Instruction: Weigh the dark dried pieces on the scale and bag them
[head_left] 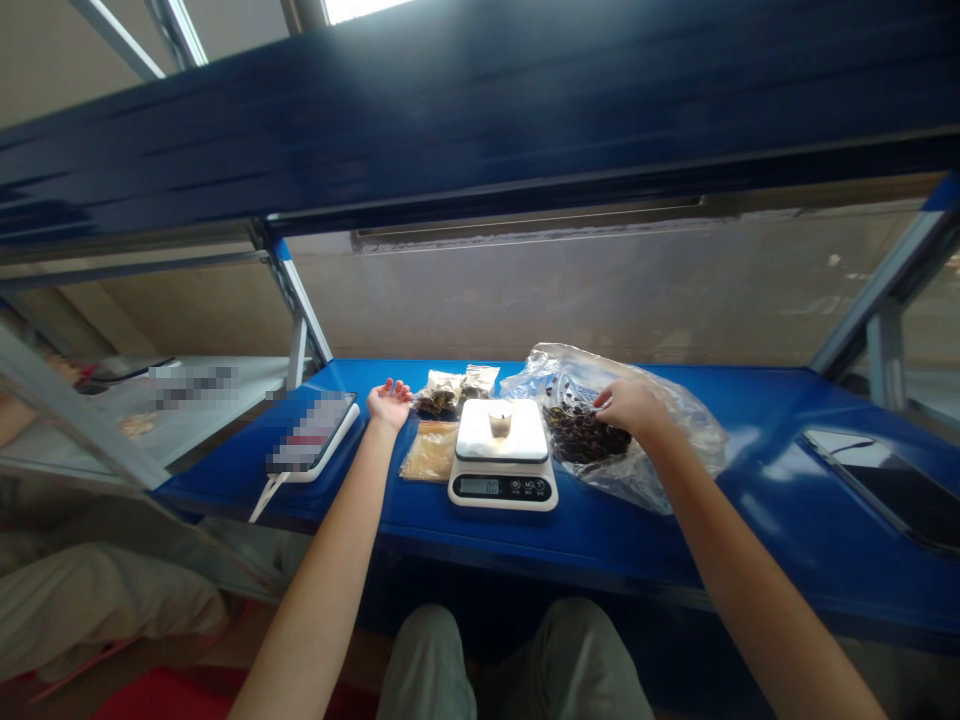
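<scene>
My left hand (390, 404) rests palm up on the blue table, fingers loosely curled and apart, holding nothing. Beside it lie small clear bags of dark dried pieces (442, 396) and a stack of flat, yellowish clear bags (430, 450). A white digital scale (502, 484) stands in the middle, and on its plate sits a small cup (500, 418) with a little dark matter inside. To the right, my right hand (632, 405) reaches into a large clear plastic bag (686, 425). Its fingers are pinched at a heap of dark dried pieces (585, 437); what they hold is too small to make out.
A phone (315, 432) with a white cable lies on a white block at the left. Another dark-screened phone (892, 485) lies at the right. A blue shelf beam (480, 120) crosses above the table (757, 420). Part of another person (97, 600) shows at far left.
</scene>
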